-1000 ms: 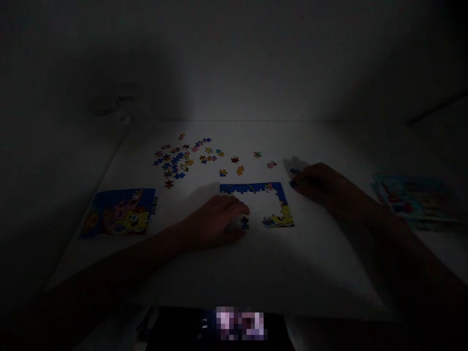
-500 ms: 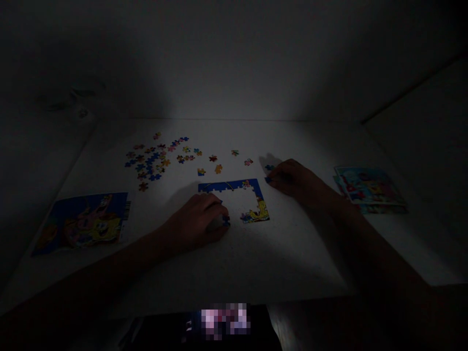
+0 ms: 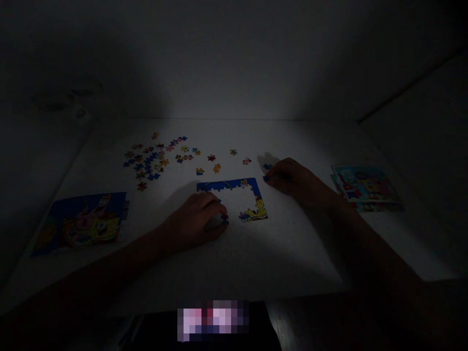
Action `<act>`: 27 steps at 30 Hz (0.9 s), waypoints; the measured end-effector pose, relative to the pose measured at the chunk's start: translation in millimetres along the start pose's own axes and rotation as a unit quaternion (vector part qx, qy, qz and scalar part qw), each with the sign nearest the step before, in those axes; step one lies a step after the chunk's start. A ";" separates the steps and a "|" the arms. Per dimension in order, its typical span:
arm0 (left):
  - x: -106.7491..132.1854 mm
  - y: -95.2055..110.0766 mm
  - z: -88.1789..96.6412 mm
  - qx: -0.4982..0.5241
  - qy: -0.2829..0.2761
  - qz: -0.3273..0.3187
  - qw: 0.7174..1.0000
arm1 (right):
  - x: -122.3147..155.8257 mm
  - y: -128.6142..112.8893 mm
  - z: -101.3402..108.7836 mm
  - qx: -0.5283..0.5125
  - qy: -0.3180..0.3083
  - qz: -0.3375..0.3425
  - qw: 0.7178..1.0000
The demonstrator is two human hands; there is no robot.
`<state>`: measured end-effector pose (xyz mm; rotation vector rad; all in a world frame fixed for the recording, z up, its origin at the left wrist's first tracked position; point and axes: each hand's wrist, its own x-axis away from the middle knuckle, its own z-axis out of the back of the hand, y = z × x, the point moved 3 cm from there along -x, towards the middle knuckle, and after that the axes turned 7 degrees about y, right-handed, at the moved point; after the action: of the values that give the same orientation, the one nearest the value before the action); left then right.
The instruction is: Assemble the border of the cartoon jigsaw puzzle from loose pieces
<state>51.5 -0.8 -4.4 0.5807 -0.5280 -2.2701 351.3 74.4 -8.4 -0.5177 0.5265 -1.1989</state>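
So the jigsaw border [image 3: 259, 202] is on the table [image 3: 256, 273] just right of the left hand [image 3: 199, 217], its left side hidden behind it. A jigsaw piece [image 3: 224, 220] sits between that thumb and finger. Second piece [image 3: 266, 179] is at the right hand's [image 3: 288, 176] fingertips, third piece [image 3: 268, 166] just behind. Loose pieces [image 3: 152, 160] spread beyond the left hand, mostly leftward. SpongeBob picture sheet [image 3: 86, 219]: left of the left hand; picture cards [image 3: 369, 187]: right of the other.

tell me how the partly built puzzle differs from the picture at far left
The puzzle has a bare middle; the picture is filled in. The puzzle's inner edge is jagged, while the picture has straight sides. The left hand partly hides the puzzle, not the picture. Both show blue and yellow.
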 end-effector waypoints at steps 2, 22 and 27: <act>0.2 -0.1 0.0 -0.001 -0.001 0.004 1.000 | 0.1 0.6 -0.1 -0.001 0.000 0.001 1.000; 0.2 0.4 -1.6 -0.022 0.021 -0.017 0.999 | -2.9 -8.8 0.6 -0.026 -0.004 -0.001 1.000; 0.8 0.6 -2.0 -0.023 0.031 -0.025 0.999 | -1.6 -7.6 1.5 -0.044 0.010 -0.002 0.999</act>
<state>52.4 -2.3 -5.9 0.6462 -0.4333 -2.2974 346.3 74.0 -2.3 -0.5831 0.5985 -1.1898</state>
